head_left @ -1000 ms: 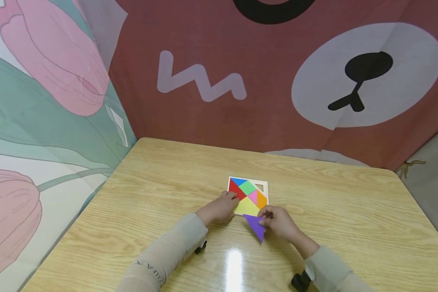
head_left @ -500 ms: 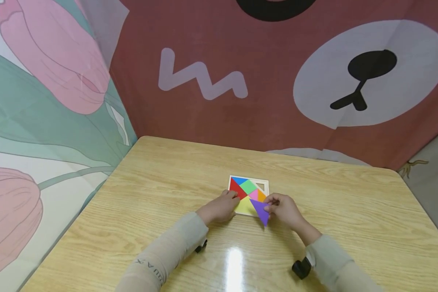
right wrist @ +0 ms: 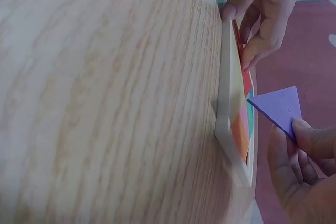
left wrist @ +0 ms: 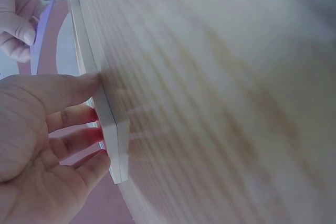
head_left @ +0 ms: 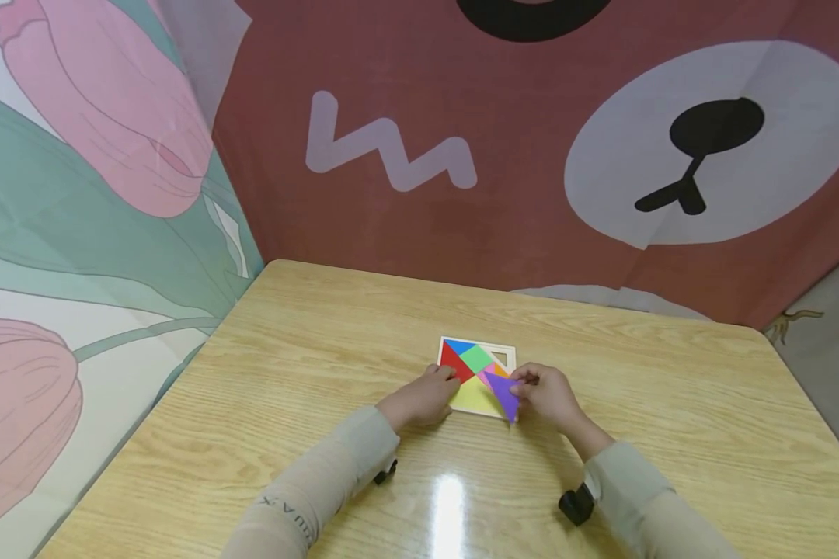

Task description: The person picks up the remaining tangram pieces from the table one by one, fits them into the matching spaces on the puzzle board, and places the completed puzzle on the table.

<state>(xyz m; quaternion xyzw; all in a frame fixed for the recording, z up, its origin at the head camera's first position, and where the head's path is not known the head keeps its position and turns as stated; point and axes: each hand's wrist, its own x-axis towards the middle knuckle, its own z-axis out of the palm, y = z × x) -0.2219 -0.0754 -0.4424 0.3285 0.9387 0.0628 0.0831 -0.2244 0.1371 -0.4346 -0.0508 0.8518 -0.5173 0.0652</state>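
Note:
A square wooden tangram tray (right wrist: 224, 72) lies on the table, bearing a red triangle (head_left: 453, 359), a yellow triangle (head_left: 470, 396), and blue, green, pink and orange pieces. A small triangular gap shows at its far right corner. My left hand (head_left: 419, 397) holds the tray's near left side; in the left wrist view the thumb sits against the side wall and the fingers rest on top. Between thumb and fingers, my right hand (head_left: 548, 394) pinches a purple triangle (head_left: 506, 394) tilted above the tray's right part, partly covering the orange and pink pieces from the head view.
The wood-grain table (head_left: 322, 334) extends around the tray on all sides. Behind it hangs a brown bear-face cloth (head_left: 391, 233), with a tulip-patterned cloth (head_left: 112, 155) to the left. A black device (head_left: 576, 505) is strapped at the right wrist.
My right hand has carried the purple triangle away from me and slightly right, from the tray's near edge to over its right part. The left hand stays on the tray.

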